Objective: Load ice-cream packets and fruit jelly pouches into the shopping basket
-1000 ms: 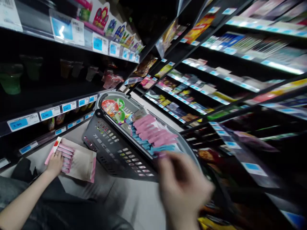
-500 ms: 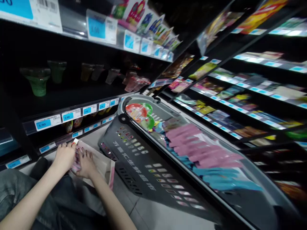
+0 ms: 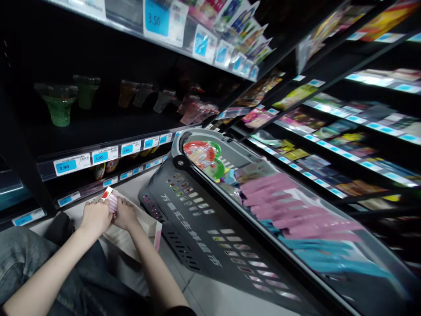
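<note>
Low in front of my knees, my left hand (image 3: pixel 96 217) and my right hand (image 3: pixel 125 214) meet around some pink-and-white packets (image 3: pixel 112 202). The fingers of both are closed, and they hide most of the packets and their print. A small red-and-white end (image 3: pixel 107 193) shows above my left fingers. Beneath and beside my right hand lies an open shallow cardboard box (image 3: pixel 149 223), pale inside with a pink outer edge. Its contents are hidden by my hands and forearms.
Right of the box stands a large grey shopping basket (image 3: pixel 197 224), holding pink and blue packages (image 3: pixel 296 206) and round red and green items (image 3: pixel 199 153). A shelf (image 3: pixel 108 136) with dessert-like cups (image 3: pixel 59 105) rises ahead. More stocked shelves (image 3: pixel 362 118) line the right.
My hands have drawn in closer around the packets, and the right fingers, spread earlier, are now curled. The view has shifted slightly, moving the shelves and basket rightward.
</note>
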`<state>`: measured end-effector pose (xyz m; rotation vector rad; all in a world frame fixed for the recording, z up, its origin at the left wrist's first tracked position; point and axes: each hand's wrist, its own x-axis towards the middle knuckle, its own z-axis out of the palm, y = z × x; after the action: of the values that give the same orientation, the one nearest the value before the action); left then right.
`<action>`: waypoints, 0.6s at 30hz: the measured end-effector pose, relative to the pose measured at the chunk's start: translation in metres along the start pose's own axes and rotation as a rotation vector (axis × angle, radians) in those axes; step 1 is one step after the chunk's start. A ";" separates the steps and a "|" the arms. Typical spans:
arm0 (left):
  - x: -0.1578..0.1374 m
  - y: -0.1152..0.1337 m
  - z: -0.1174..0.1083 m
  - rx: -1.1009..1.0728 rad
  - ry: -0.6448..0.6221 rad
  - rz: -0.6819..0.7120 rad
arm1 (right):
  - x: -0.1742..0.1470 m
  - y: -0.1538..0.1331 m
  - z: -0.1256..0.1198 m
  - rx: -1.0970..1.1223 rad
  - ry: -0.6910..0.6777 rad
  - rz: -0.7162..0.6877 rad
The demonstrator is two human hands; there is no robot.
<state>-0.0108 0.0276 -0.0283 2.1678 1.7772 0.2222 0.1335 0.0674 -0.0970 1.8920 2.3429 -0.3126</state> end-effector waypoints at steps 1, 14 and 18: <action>-0.001 0.000 -0.001 -0.021 0.003 -0.013 | -0.004 0.002 -0.004 0.009 -0.004 0.005; 0.001 -0.002 -0.013 -1.019 -0.072 -0.068 | -0.122 0.041 -0.080 1.255 -0.052 0.163; -0.031 0.005 -0.010 -1.440 -0.283 -0.006 | -0.152 -0.004 -0.075 1.898 -0.015 0.270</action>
<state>-0.0158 -0.0018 -0.0142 1.0361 0.8741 0.8214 0.1658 -0.0609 0.0096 2.2650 1.3240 -3.1359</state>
